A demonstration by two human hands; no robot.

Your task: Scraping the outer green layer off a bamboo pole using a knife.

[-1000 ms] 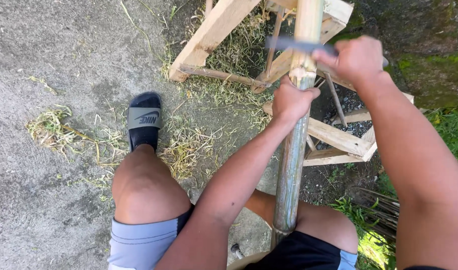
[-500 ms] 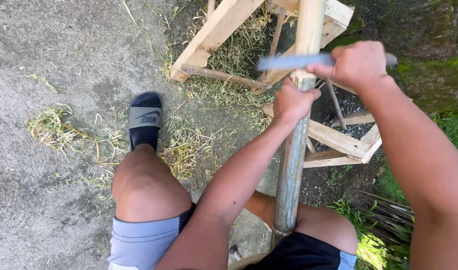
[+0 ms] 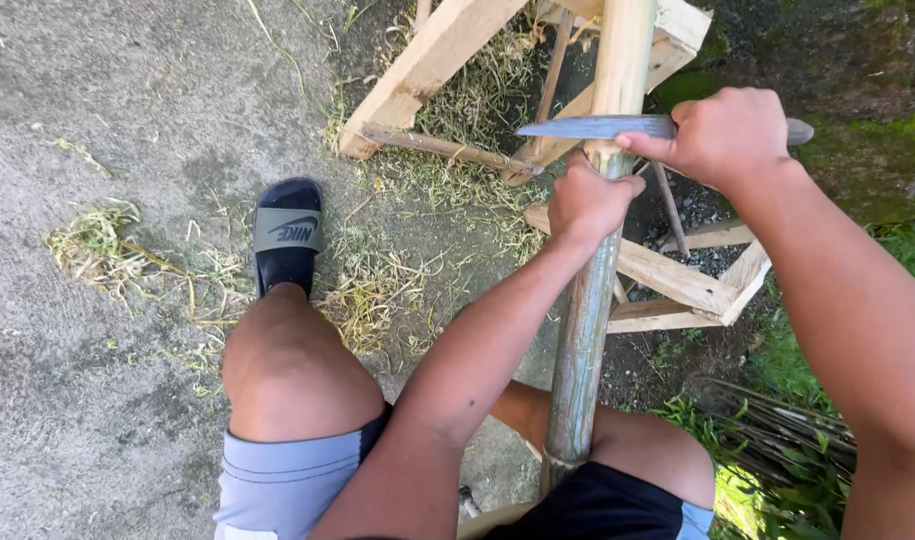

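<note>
A long bamboo pole (image 3: 589, 320) runs from between my knees up to a wooden frame (image 3: 447, 50). Its lower part is green and its upper part is pale and scraped. My left hand (image 3: 589, 200) is wrapped around the pole about midway. My right hand (image 3: 722, 135) grips the handle of a long grey knife (image 3: 592, 127), whose blade lies flat across the pole just above my left hand, tip pointing left.
My left foot wears a black and grey slide sandal (image 3: 287, 240) on rough concrete. Dry bamboo shavings (image 3: 117, 250) lie around it. Wooden slats (image 3: 677, 280) cross under the pole. Grass and dark stalks (image 3: 777, 430) fill the lower right.
The knife has come down the pole towards me, from the upper pale section to just above my left hand. My left hand kept its grip on the pole.
</note>
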